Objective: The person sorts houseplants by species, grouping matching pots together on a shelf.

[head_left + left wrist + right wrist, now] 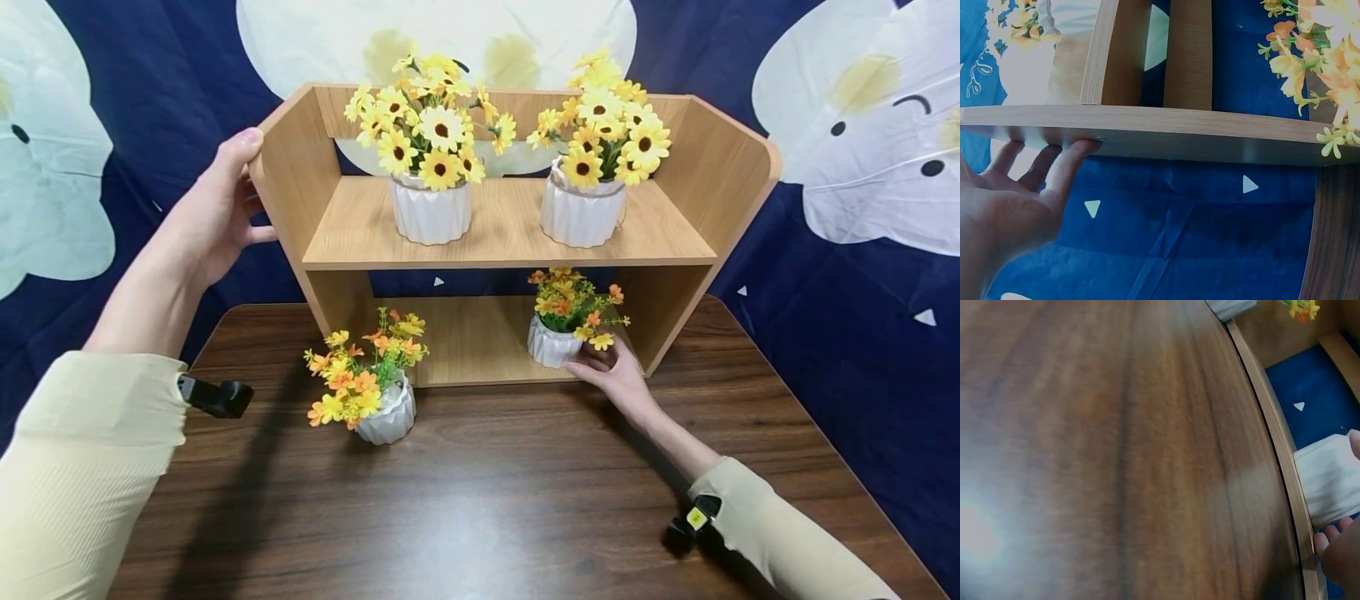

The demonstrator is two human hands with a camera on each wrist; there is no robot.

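Right hand (pixel 611 375) curling grip around small white pot of orange flowers (pixel 553 342), pot standing on lower shelf (pixel 465 337), just left of palm. Left hand (pixel 217 208) resting straight fingers against shelf unit's left side panel (pixel 288 179), holding nothing.

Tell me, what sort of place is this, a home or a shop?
Probably a staged tabletop set rather than a lived-in room: a wooden shelf holding potted flowers stands on a dark wooden table, with a blue cartoon-print cloth hung behind. A left hand steadies the shelf.
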